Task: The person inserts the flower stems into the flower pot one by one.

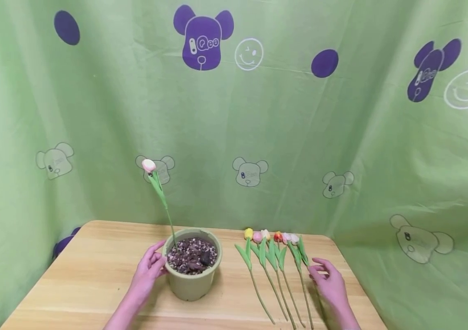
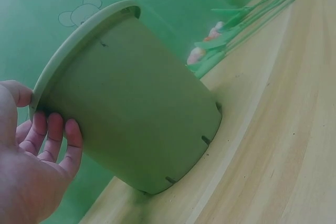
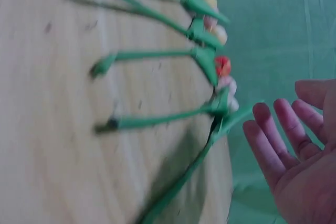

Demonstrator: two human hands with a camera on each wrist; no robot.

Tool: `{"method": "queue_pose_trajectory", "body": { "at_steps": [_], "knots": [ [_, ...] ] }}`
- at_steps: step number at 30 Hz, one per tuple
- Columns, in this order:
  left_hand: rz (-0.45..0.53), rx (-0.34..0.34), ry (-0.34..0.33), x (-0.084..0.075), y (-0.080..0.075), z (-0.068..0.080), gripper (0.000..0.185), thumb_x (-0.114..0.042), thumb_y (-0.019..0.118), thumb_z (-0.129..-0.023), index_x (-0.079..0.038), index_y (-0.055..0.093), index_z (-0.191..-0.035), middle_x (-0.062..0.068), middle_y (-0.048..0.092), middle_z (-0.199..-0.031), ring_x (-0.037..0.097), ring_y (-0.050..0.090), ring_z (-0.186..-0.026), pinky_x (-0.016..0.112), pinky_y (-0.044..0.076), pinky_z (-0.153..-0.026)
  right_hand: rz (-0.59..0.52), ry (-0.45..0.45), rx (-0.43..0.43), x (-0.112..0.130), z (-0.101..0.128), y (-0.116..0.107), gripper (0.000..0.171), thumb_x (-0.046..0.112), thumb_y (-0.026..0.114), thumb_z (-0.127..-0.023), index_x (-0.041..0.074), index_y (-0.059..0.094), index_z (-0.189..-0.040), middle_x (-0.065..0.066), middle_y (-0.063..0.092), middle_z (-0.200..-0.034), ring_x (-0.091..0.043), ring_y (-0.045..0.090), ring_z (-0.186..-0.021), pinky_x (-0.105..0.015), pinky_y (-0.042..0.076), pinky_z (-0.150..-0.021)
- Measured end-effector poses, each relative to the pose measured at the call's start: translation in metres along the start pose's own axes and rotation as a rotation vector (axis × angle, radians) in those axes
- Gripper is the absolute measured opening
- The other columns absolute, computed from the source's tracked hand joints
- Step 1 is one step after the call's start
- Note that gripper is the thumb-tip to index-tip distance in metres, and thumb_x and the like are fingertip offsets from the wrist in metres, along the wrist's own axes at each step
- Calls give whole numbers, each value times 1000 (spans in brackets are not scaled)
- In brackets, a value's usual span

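A green plastic pot (image 1: pixel 192 285) filled with dark gravel stands on the wooden table (image 1: pixel 85 270). One pink-white tulip (image 1: pixel 149 165) stands upright in it, leaning left. My left hand (image 1: pixel 151 268) rests against the pot's left wall just under the rim, fingers loosely bent; in the left wrist view the fingertips (image 2: pixel 55 129) touch the pot (image 2: pixel 136 98). Several artificial tulips (image 1: pixel 275 256) lie side by side to the right of the pot. My right hand (image 1: pixel 326 277) hovers with straight, spread fingers beside the rightmost tulip (image 1: pixel 302 254), holding nothing. In the right wrist view the palm (image 3: pixel 294 166) faces that stem (image 3: pixel 184 177).
A green cloth with purple and grey bear prints (image 1: pixel 203 39) hangs close behind and around the table. The table's right edge (image 1: pixel 353 279) runs just past my right hand. Bare wood lies left of the pot and in front of it.
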State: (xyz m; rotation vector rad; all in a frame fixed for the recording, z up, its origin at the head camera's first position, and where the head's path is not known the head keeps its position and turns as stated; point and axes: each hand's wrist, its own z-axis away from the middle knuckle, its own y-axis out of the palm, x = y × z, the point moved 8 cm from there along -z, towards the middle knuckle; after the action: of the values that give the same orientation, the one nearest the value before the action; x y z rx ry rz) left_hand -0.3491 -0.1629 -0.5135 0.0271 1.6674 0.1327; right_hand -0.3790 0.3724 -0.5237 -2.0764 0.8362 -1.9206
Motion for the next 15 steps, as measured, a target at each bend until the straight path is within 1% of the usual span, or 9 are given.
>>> {"method": "queue_pose_trajectory", "body": {
  "at_steps": [3,5,8,12,15],
  "knots": [
    [-11,-6,-2,0,-1,1,57,-3,51,-103,-4,35,-158,15,62,-109,15,65,-96,26,61,-89,89,22,-8,-12,3,-9,46,16,64,-102,1,53,-145,-25,67,-125,-11,69,-87,-20,59,-75],
    [-13,-7,-3,1,-2,1,57,-3,51,-103,-4,34,-158,15,62,-108,15,65,-95,26,61,-89,128,48,-1,-21,5,-12,50,18,63,-102,1,50,-147,-24,66,-126,-14,69,-92,-18,56,-76],
    [-14,-3,1,2,-1,1,57,-3,51,-103,-3,34,-158,15,62,-108,15,64,-94,26,61,-89,154,81,15,-31,8,-14,53,18,63,-102,0,48,-149,-24,66,-126,-22,70,-99,-20,54,-77],
    [-6,-7,1,2,-1,0,57,-3,51,-103,-4,35,-157,15,62,-108,15,64,-93,26,61,-88,165,91,38,-39,10,-12,54,15,64,-99,-3,48,-147,-27,67,-125,-36,70,-107,-27,58,-79],
    [-3,-8,-2,2,0,0,57,-3,51,-103,-4,35,-158,14,62,-108,15,64,-93,26,61,-87,176,90,41,-43,10,-10,52,14,65,-97,-5,51,-144,-28,68,-124,-40,69,-109,-38,61,-85]
  ]
}}
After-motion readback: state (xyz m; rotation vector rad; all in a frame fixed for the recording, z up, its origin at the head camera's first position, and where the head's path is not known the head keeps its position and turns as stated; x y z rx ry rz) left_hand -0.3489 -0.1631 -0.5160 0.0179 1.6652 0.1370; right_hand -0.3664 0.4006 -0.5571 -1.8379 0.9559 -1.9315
